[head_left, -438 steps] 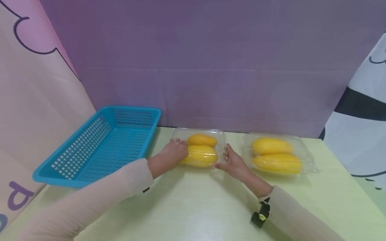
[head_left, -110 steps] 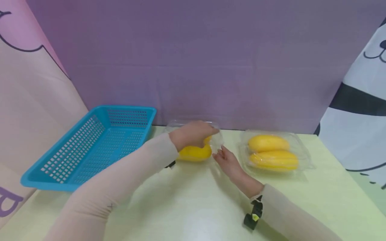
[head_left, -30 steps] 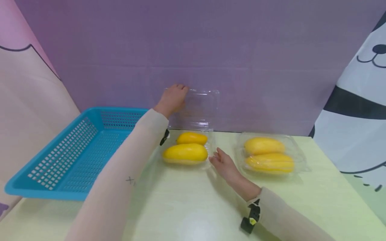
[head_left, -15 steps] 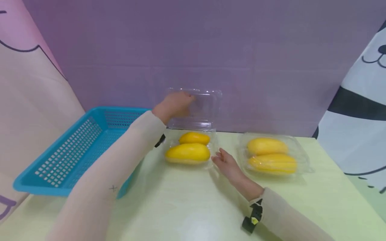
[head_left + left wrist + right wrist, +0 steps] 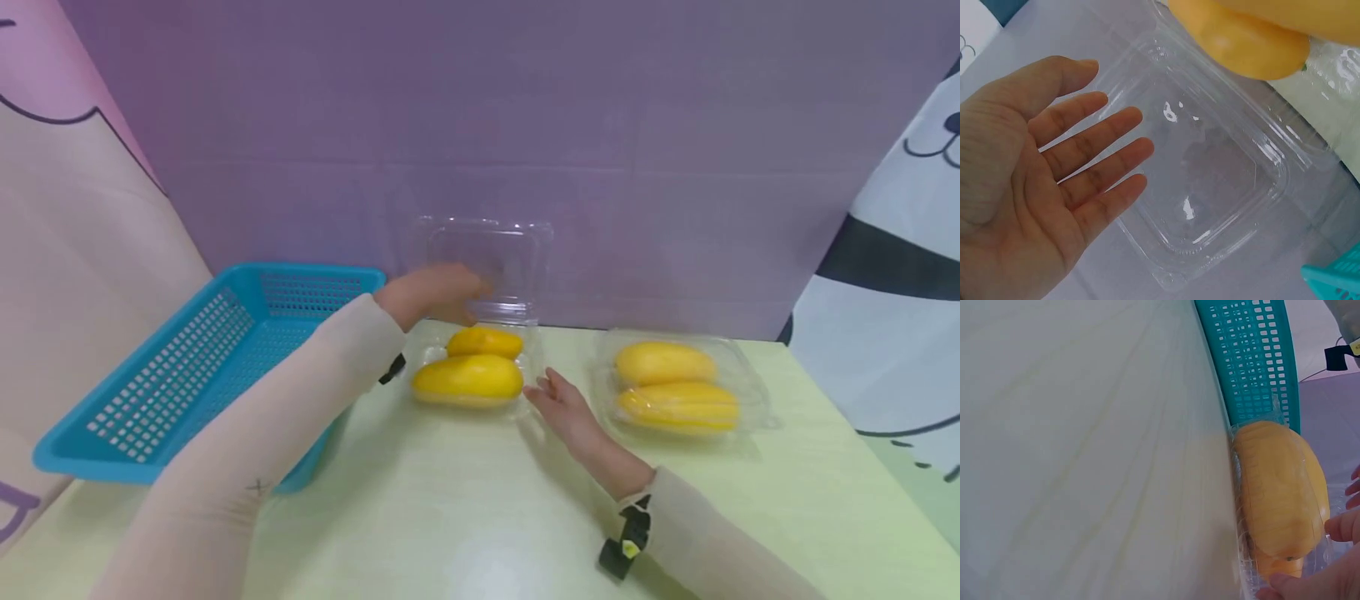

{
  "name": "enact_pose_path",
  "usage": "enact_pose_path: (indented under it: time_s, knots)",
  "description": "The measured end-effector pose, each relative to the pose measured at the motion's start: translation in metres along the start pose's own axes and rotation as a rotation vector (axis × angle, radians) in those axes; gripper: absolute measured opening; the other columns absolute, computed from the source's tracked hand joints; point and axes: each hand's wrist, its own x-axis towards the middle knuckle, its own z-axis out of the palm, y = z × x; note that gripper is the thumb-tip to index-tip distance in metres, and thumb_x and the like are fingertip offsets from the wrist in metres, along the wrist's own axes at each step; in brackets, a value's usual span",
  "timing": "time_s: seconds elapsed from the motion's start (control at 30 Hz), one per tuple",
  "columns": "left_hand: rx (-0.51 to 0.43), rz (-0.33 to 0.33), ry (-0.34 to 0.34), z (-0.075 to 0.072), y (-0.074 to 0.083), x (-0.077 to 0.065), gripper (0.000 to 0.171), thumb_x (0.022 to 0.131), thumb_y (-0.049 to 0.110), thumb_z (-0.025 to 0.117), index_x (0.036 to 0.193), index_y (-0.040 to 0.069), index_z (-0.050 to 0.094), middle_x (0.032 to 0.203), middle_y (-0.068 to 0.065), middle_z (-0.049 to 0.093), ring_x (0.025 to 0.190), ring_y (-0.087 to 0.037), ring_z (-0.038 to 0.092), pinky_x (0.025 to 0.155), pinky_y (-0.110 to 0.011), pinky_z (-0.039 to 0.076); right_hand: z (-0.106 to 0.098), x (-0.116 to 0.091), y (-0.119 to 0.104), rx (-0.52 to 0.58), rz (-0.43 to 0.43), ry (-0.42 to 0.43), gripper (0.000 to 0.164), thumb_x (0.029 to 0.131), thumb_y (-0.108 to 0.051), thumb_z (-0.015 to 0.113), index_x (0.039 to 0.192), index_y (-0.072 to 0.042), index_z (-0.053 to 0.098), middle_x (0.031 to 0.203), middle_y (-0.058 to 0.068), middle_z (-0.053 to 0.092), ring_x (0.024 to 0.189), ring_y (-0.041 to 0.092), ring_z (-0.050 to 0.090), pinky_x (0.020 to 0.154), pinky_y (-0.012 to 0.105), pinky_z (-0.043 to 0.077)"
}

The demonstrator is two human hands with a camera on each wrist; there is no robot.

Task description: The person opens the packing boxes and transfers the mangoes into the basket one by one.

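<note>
The left hand (image 5: 438,292) is spread, its fingers slightly apart and holding nothing; it hangs in front of the raised clear lid (image 5: 521,258), above the rear yellow fruit (image 5: 497,342). The front yellow fruit (image 5: 468,380) lies nearer the person, against the rear one, both in the open clear container (image 5: 532,354). The right hand (image 5: 567,417) is at that container's right side, thumb and fingers apart at the tips; whether they pinch its edge I cannot tell. Just beyond that hand, on the right, a second clear container (image 5: 752,392) holds two more yellow fruits (image 5: 667,365), its lid down. A blue basket (image 5: 56,460) stands left of the open container, on the pale table (image 5: 480,508).
</note>
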Motion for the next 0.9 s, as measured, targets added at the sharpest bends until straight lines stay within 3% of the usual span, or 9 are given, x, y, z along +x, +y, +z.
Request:
enact_pose_path:
  time_s: [0.33, 0.57, 0.9]
  knots:
    - [-0.033, 0.0, -0.092, 0.02, 0.007, -0.003, 0.048, 0.089, 0.021, 0.065, 0.135, 0.017, 0.052, 0.129, -0.003, 0.057, 0.112, -0.02, 0.054, 0.096, -0.039, 0.047, 0.004, -0.001, 0.001, 0.001, 0.021, 0.002, 0.074, 0.094, -0.021, 0.055, 0.147, 0.008, 0.012, 0.148, 0.029, 0.024, 0.136, 0.041, 0.027, 0.11, 0.049, 0.027]
    - [-0.062, -0.04, -0.132, 0.033, 0.011, -0.004, 0.049, 0.088, 0.023, 0.066, 0.135, 0.021, 0.052, 0.13, 0.001, 0.056, 0.113, -0.017, 0.052, 0.101, -0.04, 0.043, 0.004, 0.003, -0.002, -0.006, 0.075, -0.002, 0.075, 0.094, -0.023, 0.055, 0.148, 0.004, 0.012, 0.15, 0.026, 0.023, 0.138, 0.038, 0.025, 0.111, 0.047, 0.026]
    - [-0.064, -0.056, -0.168, 0.049, 0.016, 0.001, 0.055, 0.083, 0.029, 0.072, 0.134, 0.026, 0.051, 0.125, 0.005, 0.056, 0.107, -0.016, 0.05, 0.107, -0.043, 0.036, 0.006, 0.001, -0.005, 0.031, 0.042, 0.001, 0.073, 0.094, -0.017, 0.056, 0.147, 0.008, 0.013, 0.148, 0.03, 0.025, 0.137, 0.04, 0.026, 0.11, 0.047, 0.027]
